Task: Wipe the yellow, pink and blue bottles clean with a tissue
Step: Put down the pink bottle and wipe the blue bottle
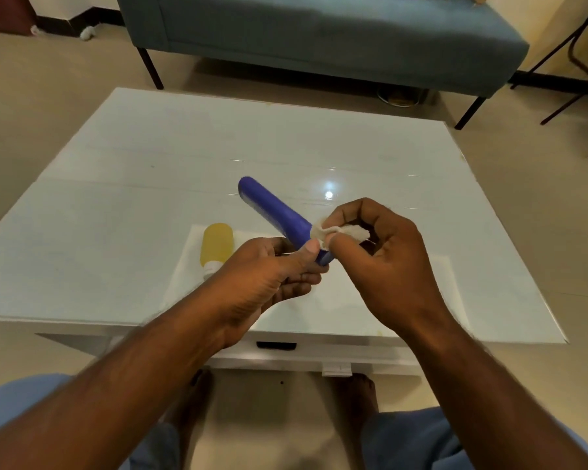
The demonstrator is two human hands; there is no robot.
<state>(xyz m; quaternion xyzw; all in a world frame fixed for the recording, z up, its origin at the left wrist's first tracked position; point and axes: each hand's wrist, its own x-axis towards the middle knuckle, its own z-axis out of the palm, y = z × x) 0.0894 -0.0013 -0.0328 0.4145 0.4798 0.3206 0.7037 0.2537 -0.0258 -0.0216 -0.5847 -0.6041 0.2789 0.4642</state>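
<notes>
The blue bottle's [275,212] near end is hidden inside the left hand [269,276], whose thumb and fingers clamp it above the white table [123,171], while the right hand [384,252] pinches one crumpled tissue [326,232] against it; one yellow bottle [217,245] lies on a sheet, its cap half covered.

Your left hand [269,269] holds the blue bottle [274,212] above the table [116,157], with your right hand [381,252] and tissue [323,232] just right of it. The yellow bottle [217,244] lies left of both hands on a sheet [387,283]; a sofa [319,35] stands behind the table.
</notes>
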